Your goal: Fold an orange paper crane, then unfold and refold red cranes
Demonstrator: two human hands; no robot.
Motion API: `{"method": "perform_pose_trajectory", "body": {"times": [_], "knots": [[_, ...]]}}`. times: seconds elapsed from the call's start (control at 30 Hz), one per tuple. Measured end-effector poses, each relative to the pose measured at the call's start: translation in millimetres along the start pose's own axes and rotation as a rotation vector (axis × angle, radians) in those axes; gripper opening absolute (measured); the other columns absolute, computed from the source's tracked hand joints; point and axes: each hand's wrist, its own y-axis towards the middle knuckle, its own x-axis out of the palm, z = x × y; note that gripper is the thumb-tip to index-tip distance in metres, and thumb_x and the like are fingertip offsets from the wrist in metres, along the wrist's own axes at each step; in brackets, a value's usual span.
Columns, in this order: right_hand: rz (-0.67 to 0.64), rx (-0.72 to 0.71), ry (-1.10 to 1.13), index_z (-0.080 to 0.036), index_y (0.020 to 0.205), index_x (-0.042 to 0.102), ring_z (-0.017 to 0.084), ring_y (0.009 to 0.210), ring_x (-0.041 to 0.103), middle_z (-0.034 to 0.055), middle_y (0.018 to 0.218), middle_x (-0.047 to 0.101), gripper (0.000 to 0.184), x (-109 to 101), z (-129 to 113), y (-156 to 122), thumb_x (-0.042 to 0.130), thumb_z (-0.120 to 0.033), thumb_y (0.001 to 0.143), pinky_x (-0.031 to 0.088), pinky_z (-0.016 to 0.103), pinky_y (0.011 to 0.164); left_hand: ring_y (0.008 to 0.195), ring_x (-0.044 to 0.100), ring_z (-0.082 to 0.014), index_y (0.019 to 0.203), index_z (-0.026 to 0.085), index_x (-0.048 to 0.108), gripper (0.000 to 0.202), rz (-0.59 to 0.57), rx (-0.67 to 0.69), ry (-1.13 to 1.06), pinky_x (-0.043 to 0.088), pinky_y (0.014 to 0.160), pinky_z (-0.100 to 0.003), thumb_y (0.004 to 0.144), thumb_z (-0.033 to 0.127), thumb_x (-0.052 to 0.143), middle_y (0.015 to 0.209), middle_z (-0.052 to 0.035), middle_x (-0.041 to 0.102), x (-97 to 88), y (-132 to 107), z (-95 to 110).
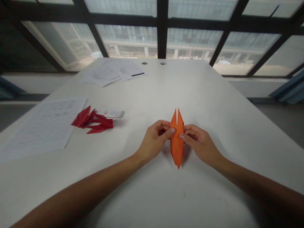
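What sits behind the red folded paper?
A white keypad device lies on the table; the red paper covers its left end, so its full length cannot be seen.

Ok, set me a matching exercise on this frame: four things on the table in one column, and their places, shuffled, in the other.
Things
1. orange folded paper
2. red folded paper
3. white keypad device
4. pile of printed sheets

Places
A. far end of the table, by the window
B. pinched between the left hand and right hand
C. just beyond the red folded paper
D. left of the hands, beside a large printed page

Pairs: 1-B, 2-D, 3-C, 4-A.
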Motion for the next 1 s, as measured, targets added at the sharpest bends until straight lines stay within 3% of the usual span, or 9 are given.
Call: {"method": "perform_pose_trajectory", "body": {"times": [0.13,0.33,0.53,0.67,0.87,1.0], "knots": [[-0.004,0.064,0.071,-0.022,0.092,0.067,0.017,0.08,0.07,0.0005,0.088,0.076,0.022,2.6,0.2,2.5,0.073,-0.043,0.089,0.057,0.03,0.075,0.069,0.065,-0.0136,0.095,0.014,0.064,0.03,-0.009,-0.035,0.015,0.056,0.071,-0.029,0.085,0.038,0.079,0.076,-0.0002,0.067,-2.5,2.4,-3.7],[0.045,0.074,0.04,-0.022,0.092,0.064,0.016,0.071,0.068,0.0001,0.082,0.073,0.027,2.3,7.9,2.7,0.072,-0.048,0.089,0.056,0.03,0.066,0.072,0.068,-0.0131,0.109,0.019,0.056,0.04,-0.06,-0.099,0.005,0.057,0.07,-0.025,0.083,0.036,0.082,0.08,0.0019,0.068,-2.5,0.7,-7.4],[0.086,0.018,0.096,-0.028,0.121,0.051,0.018,0.074,0.071,-0.0025,0.086,0.073,0.043,1.9,14.7,0.4,0.074,-0.044,0.088,0.058,0.032,0.07,0.072,0.068,-0.0126,0.141,0.027,0.044,0.066,-0.077,-0.095,0.018,0.057,0.067,-0.024,0.085,0.031,0.079,0.086,0.0022,0.067,-3.6,-3.7,-9.1],[0.031,-0.033,0.041,-0.027,0.111,0.055,0.017,0.083,0.071,-0.0005,0.095,0.071,0.03,1.4,17.2,-0.3,0.073,-0.041,0.09,0.056,0.029,0.073,0.076,0.07,-0.0149,0.142,0.027,0.047,0.059,-0.082,-0.051,0.046,0.057,0.068,-0.025,0.089,0.031,0.074,0.09,-0.0018,0.07,-4.8,-4.8,-13.9],[0.04,0.006,0.052,-0.026,0.094,0.048,0.014,0.074,0.067,-0.0031,0.087,0.068,0.029,-0.2,18.4,-1.6,0.073,-0.04,0.091,0.054,0.027,0.066,0.078,0.072,-0.0167,0.142,0.028,0.044,0.057,-0.105,-0.043,0.044,0.058,0.072,-0.028,0.092,0.032,0.071,0.091,-0.0024,0.073,-4.5,-6.0,-17.3],[0.027,-0.013,0.02,-0.025,0.089,0.052,0.013,0.07,0.064,-0.0036,0.081,0.064,0.022,0.0,17.7,-3.2,0.069,-0.037,0.094,0.053,0.026,0.064,0.071,0.069,-0.013,0.133,0.028,0.048,0.047,-0.066,-0.005,0.1,0.055,0.065,-0.023,0.092,0.032,0.071,0.108,-0.0062,0.074,-3.9,-8.0,-16.5]]}}
